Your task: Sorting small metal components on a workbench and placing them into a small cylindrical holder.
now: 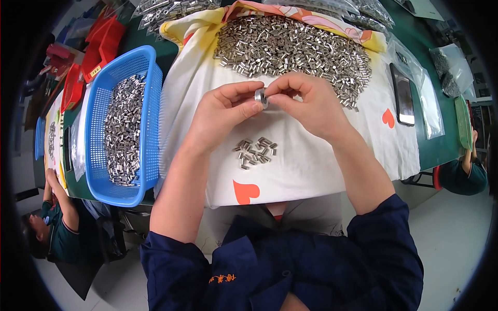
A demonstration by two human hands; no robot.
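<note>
Between the thumb and fingers of my left hand (218, 114) is a short silver metal ring (258, 95), held up above the white cloth. My right hand (314, 106) meets it from the other side, thumb and forefinger pinched together at the ring's opening. Whatever those fingertips hold, if anything, is too small to make out. Below my hands, a small cluster of short metal cylinders (255, 153) lies loose on the cloth (311, 171). Beyond them spreads a large heap of similar shiny cylinders (290, 46).
At my left stands a blue mesh basket (93, 135) with many cylinders inside. Red bins (106, 39) sit farther left. A phone (402, 96) and clear plastic bags (431, 103) lie at the right. Filled bags (171, 13) line the back. Two other people are at the sides.
</note>
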